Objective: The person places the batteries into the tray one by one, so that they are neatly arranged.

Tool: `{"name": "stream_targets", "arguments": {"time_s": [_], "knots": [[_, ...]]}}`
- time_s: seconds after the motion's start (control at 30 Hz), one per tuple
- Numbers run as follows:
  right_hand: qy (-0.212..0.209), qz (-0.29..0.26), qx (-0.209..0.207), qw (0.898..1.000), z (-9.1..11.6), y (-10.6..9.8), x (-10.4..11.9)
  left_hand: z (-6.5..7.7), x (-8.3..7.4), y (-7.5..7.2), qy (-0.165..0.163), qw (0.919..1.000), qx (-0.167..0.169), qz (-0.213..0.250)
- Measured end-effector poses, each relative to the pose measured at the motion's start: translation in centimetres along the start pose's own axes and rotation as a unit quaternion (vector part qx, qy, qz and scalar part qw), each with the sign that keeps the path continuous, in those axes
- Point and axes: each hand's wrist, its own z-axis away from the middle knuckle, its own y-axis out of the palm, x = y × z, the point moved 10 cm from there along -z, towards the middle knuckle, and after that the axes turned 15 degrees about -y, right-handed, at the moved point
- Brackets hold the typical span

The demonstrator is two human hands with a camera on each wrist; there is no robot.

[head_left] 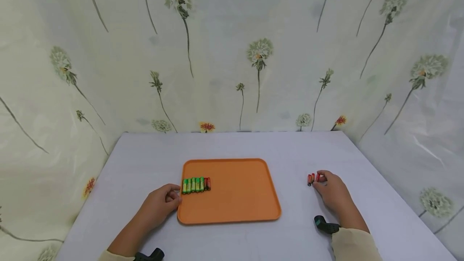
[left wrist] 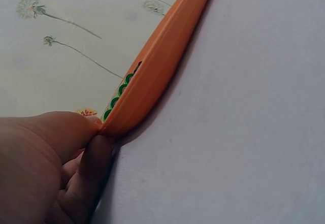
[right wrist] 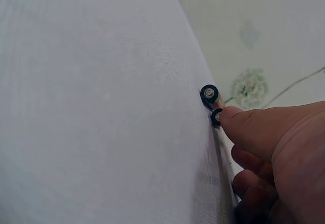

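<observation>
An orange tray (head_left: 232,204) lies on the table, and my left hand (head_left: 157,205) pinches its left rim between thumb and fingers. Inside the tray, along its left side, a row of several green batteries (head_left: 193,185) lies side by side, with two red batteries (head_left: 207,184) at its right end. To the right of the tray, my right hand (head_left: 334,193) pinches a red battery (head_left: 318,177) between thumb and forefinger. Two more red batteries (head_left: 309,179) are just left of it. In the right wrist view, the thumb (right wrist: 249,127) covers part of a battery end (right wrist: 217,117).
A white cloth covers the table (head_left: 246,241), which meets a flower-printed curtain (head_left: 217,92) at the back and sides. Each wrist wears a black strapped device, such as the right one (head_left: 326,225). White tabletop lies between the tray and the loose batteries.
</observation>
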Motion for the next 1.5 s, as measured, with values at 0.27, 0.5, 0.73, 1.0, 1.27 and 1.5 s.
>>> {"name": "stream_targets", "arguments": {"time_s": [0.27,0.5,0.73,1.0,1.27,1.5], "knots": [[-0.003,-0.001,-0.021,1.000,-0.1,-0.7,0.5,0.1,-0.1,0.0,0.004,1.0000,-0.002,0.005],[0.004,-0.012,-0.024,1.000,-0.2,-0.6,0.9,0.0,-0.1,-0.2,0.007,0.9999,-0.008,-0.005],[-0.005,-0.043,-0.016,0.999,-1.1,-0.8,3.1,0.0,-0.2,0.0,0.007,1.0000,-0.001,0.002],[-0.042,-0.055,0.001,0.998,-3.0,-0.7,8.3,0.1,-0.1,-0.1,0.005,1.0000,0.001,0.006],[-0.107,-0.057,0.021,0.992,-4.5,0.3,13.4,0.0,0.1,-0.1,-0.001,1.0000,0.002,0.005],[-0.141,-0.063,0.035,0.987,-5.0,1.8,16.3,0.0,0.0,-0.1,-0.002,1.0000,0.001,0.006]]}}
